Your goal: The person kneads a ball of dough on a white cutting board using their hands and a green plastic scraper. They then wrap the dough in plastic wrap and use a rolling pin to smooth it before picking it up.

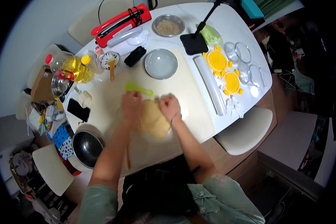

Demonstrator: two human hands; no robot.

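A flat slab of yellowish dough [154, 120] lies on the pale work mat [196, 117]. My left hand [132, 105] is at the dough's upper left edge, blurred, with its fingers curled. At the dough's upper right edge, my right hand [170, 105] has its fingers bent inward; whether either hand pinches the dough cannot be told. Just beyond my left hand lies a green plastic scraper [137, 88]. Farther off, a grey bowl [161, 64] stands on the mat. Part of a thin wooden-coloured stick [127, 159] shows beside my left forearm.
A dark-bottomed metal bowl [88, 148] and a phone [78, 109] are at left, with an oil bottle [79, 70] beyond. A brush [111, 70] rests on a patterned bowl. At right lie a plastic wrap roll [210, 85] and yellow lids [217, 60]; a black stand [194, 44] is behind.
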